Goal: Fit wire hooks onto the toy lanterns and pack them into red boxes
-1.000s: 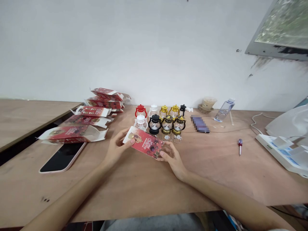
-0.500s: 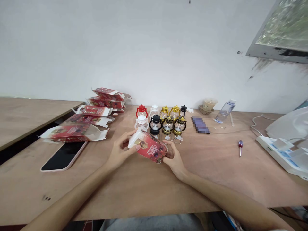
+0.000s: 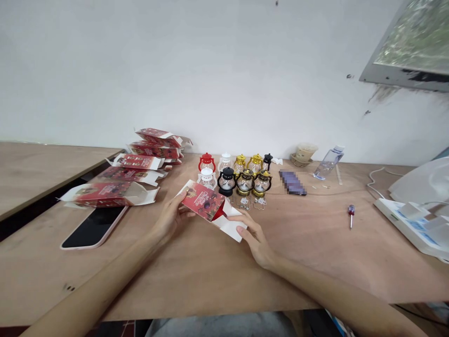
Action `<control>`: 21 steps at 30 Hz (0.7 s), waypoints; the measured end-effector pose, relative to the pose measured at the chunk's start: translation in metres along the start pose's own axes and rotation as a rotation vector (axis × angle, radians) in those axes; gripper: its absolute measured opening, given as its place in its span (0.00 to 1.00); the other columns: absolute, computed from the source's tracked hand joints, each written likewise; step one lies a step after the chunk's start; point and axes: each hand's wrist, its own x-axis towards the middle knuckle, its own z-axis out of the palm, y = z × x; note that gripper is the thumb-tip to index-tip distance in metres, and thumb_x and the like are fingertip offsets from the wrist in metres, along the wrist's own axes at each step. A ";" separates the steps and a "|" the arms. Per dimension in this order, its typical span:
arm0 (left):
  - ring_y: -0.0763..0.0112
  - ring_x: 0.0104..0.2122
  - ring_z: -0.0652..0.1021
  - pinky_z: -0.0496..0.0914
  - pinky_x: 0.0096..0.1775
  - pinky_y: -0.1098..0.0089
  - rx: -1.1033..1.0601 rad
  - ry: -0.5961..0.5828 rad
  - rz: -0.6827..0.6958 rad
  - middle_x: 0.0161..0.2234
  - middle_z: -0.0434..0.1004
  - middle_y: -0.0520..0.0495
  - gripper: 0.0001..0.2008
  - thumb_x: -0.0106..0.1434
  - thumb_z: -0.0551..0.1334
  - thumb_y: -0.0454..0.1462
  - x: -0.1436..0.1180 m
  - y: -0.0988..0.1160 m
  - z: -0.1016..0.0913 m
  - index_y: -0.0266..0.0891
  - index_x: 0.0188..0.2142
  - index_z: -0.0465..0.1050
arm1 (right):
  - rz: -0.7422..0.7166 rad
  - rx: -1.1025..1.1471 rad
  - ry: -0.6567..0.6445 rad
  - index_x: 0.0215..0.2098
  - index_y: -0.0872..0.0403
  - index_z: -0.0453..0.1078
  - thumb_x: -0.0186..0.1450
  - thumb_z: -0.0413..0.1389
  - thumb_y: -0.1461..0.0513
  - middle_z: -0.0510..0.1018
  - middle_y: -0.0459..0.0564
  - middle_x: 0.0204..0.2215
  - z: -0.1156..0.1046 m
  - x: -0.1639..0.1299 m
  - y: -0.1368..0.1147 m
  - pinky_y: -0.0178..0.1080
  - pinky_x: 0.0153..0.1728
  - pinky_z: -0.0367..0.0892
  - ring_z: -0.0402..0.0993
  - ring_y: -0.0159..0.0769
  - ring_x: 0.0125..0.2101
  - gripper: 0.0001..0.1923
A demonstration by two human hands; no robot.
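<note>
- A bare plywood table (image 3: 315, 262) with a matte grain stands against a plain white wall (image 3: 210, 70).
- The left hand (image 3: 170, 218) pinches one end of a glossy red cardboard box (image 3: 205, 202); the right hand (image 3: 255, 236) grips its white open flap, held just above the table.
- A flat dark phone (image 3: 93, 227) lies to the left.
- Behind it, unfolded red boxes (image 3: 133, 175) are stacked; their print is unreadable.
- Beyond the box, small plastic lanterns (image 3: 242, 175) cluster in red, white, black and gold.
- A blurred purple block (image 3: 293, 182) cannot be identified.

red carton (image 3: 203, 201) | print too blurred | nothing legible
</note>
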 end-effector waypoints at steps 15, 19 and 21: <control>0.58 0.52 0.71 0.70 0.48 0.65 0.159 -0.210 0.444 0.53 0.69 0.44 0.29 0.51 0.69 0.42 -0.022 0.003 0.010 0.44 0.52 0.65 | 0.219 0.309 0.321 0.26 0.52 0.77 0.46 0.66 0.54 0.78 0.45 0.26 0.003 0.013 0.016 0.38 0.34 0.65 0.70 0.36 0.29 0.12; 0.59 0.52 0.71 0.70 0.48 0.63 0.144 -0.300 0.518 0.53 0.69 0.43 0.30 0.48 0.70 0.37 -0.026 0.005 0.015 0.44 0.51 0.65 | 0.189 0.318 0.342 0.26 0.52 0.77 0.50 0.64 0.55 0.77 0.45 0.24 0.001 0.013 0.026 0.38 0.35 0.65 0.71 0.35 0.29 0.10; 0.60 0.52 0.71 0.70 0.48 0.64 0.138 -0.303 0.535 0.53 0.69 0.43 0.30 0.48 0.71 0.36 -0.026 0.005 0.014 0.44 0.50 0.66 | 0.183 0.297 0.340 0.25 0.52 0.76 0.51 0.64 0.55 0.77 0.45 0.25 -0.002 0.014 0.027 0.39 0.36 0.65 0.71 0.35 0.30 0.09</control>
